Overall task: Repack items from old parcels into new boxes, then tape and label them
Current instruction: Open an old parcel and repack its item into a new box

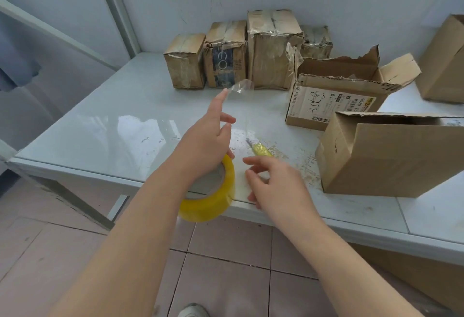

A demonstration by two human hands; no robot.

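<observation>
- White glossy table (pixel 100 120), back edge against the wall, front edge nearest the person; widest bare stretch on its left half, between the back row and the front edge.
- Plain box (pixel 391 158) on its side at the right front, close to the front edge, mouth turned toward the wall; contents hidden.
- Another plain box (pixel 444 60) at the far right, cut off by the picture's border.
- Open box (pixel 334 105) with a printed label, just behind the plain one, flaps torn and spread; inside in shadow, contents impossible to tell.
- Four old parcels (pixel 273 50) in a row at the back, near the wall, sealed with wrinkled clear tape, side by side and touching.
- Yellow tape roll (pixel 213 201) tilted at the front edge, partly overhanging the floor, under the left wrist.
- Left hand (pixel 206 140) raised above the roll, forefinger straight and pointing toward the parcels, other fingers loosely bent, released, nothing clenched; contact between palm heel and roll impossible to tell.
- Right hand (pixel 278 186) hovering over the front edge just right of the roll, fingers loosely curled and slightly blurred, holding nothing, fingertips near the knife's handle but apart from it.
- Strip of clear tape (pixel 241 86) stuck to the left forefinger's tip, curling to the right in the air before the parcels.
- Small yellow knife (pixel 261 149) flat on the table between the two hands and the plain box, blade end toward the wall, cardboard crumbs scattered around.
</observation>
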